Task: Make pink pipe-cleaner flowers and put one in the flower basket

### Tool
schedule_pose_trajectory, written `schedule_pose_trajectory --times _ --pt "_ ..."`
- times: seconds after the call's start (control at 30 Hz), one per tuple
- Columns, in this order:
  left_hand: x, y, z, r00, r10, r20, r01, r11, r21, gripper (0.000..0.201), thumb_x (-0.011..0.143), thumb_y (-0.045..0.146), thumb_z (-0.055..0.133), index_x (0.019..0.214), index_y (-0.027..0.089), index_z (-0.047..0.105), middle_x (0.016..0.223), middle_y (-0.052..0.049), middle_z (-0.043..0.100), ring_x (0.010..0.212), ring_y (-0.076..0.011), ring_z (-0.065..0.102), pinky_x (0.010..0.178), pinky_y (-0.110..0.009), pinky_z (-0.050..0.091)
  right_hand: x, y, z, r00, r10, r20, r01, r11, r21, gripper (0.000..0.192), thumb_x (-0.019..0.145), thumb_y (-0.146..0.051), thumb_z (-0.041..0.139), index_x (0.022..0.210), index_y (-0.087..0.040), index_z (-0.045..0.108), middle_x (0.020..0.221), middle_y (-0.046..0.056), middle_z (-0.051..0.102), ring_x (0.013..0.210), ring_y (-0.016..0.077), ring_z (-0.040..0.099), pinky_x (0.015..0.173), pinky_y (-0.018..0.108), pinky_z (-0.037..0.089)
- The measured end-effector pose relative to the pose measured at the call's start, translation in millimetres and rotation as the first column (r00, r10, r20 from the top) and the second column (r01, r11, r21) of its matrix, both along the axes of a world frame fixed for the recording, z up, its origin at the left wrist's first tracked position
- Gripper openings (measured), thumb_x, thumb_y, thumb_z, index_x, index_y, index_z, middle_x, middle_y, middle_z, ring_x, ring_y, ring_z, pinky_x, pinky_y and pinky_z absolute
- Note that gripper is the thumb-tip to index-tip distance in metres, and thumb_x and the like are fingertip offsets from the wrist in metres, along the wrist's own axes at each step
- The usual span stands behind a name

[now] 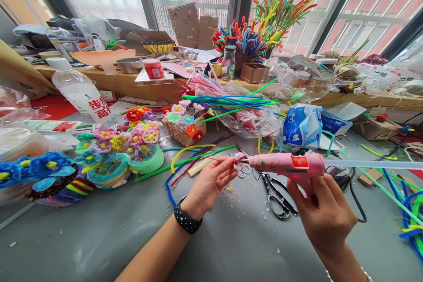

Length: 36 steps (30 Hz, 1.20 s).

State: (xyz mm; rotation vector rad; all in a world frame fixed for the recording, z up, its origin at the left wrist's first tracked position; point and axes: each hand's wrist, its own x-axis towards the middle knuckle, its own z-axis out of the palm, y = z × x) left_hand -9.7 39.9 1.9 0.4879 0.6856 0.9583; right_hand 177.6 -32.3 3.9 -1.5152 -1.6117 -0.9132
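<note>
My left hand (pixel 211 183), with a black band on its wrist, pinches a small pale pink and dark red fuzzy piece (pixel 238 157), which looks like a pipe-cleaner flower. My right hand (pixel 325 213) is wrapped round the handle of a pink hot glue gun (pixel 280 164). Its nozzle points left and meets the fuzzy piece, though whether glue is coming out cannot be seen. A long clear glue stick (pixel 370 164) juts from the gun's back. Below the gun lie black-handled scissors (pixel 279 206); smaller scissors (pixel 244 170) are partly hidden behind the fuzzy piece.
Pipe-cleaner flowers (pixel 104 141) in round containers fill the left side. A small woven basket (pixel 185 134) of flowers stands mid-table beside loose green pipe cleaners (pixel 185 162). A blue tissue pack (pixel 302 125) is at right. Behind runs a cluttered ledge (pixel 158 89). A bottle (pixel 81 92) stands left.
</note>
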Motion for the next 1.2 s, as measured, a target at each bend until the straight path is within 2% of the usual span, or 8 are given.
schedule_pose_trajectory --times 0.17,0.3,0.43,0.6,0.87,1.2 --pt "0.1 -0.4 0.0 0.998 0.017 -0.053 -0.016 1.000 0.022 0.011 0.064 0.018 0.067 0.071 0.014 0.060 0.071 -0.001 0.065 0.064 -0.0081 0.061 0.065 -0.017 0.048 1.0 -1.2 -4.9 0.999 -0.008 0.041 0.006 0.999 0.035 0.033 0.075 -0.023 0.057 0.107 -0.018 0.051 0.068 0.003 0.058 0.055 0.0144 0.054 0.050 0.025 0.036" --pt "-0.8 -1.5 0.6 0.986 0.085 -0.142 -0.070 0.992 0.104 0.011 0.065 0.020 0.067 0.070 0.013 0.059 0.070 -0.001 0.064 0.065 -0.0088 0.060 0.066 -0.019 0.048 -0.4 0.6 -6.2 0.998 0.016 0.068 -0.017 1.000 0.025 0.045 0.075 -0.021 0.057 0.117 -0.018 0.044 0.071 0.003 0.059 0.058 0.0149 0.055 0.054 0.025 0.039" --pt "-1.6 -1.5 0.7 0.975 0.128 -0.180 -0.099 0.982 0.164 0.013 0.064 0.022 0.067 0.069 0.013 0.059 0.069 -0.001 0.064 0.064 -0.0090 0.059 0.067 -0.020 0.047 -0.5 1.9 -6.1 0.998 0.017 0.067 -0.018 1.000 0.020 0.044 0.075 -0.023 0.057 0.117 -0.020 0.044 0.069 0.003 0.059 0.057 0.0152 0.056 0.054 0.025 0.040" --pt "-2.0 -0.6 0.9 0.975 0.127 -0.182 -0.103 0.986 0.133 0.014 0.063 0.022 0.068 0.069 0.013 0.059 0.069 0.000 0.063 0.063 -0.0081 0.059 0.066 -0.020 0.048 -0.2 1.3 -6.9 0.998 0.011 0.065 -0.014 0.999 0.041 0.048 0.074 -0.023 0.059 0.119 -0.017 0.043 0.070 0.004 0.059 0.058 0.0157 0.056 0.054 0.025 0.041" --pt "-2.4 -0.2 -0.3 0.978 0.116 -0.172 -0.095 0.988 0.124 0.017 0.062 0.024 0.068 0.069 0.013 0.058 0.070 -0.001 0.063 0.065 -0.0086 0.059 0.066 -0.020 0.048 -1.3 3.8 -6.3 0.998 0.036 0.053 -0.039 0.997 0.059 0.042 0.073 -0.024 0.061 0.113 -0.017 0.049 0.069 0.002 0.058 0.057 0.0140 0.056 0.056 0.024 0.041" --pt "-1.9 -0.5 0.4 0.975 0.135 -0.175 -0.104 0.980 0.172 0.015 0.065 0.024 0.067 0.069 0.013 0.058 0.069 0.000 0.063 0.065 -0.0080 0.059 0.066 -0.019 0.048 -3.2 4.7 -4.2 0.996 0.065 0.056 -0.067 0.997 0.049 0.047 0.072 -0.022 0.063 0.116 -0.015 0.047 0.069 0.004 0.058 0.058 0.0148 0.054 0.060 0.025 0.042"
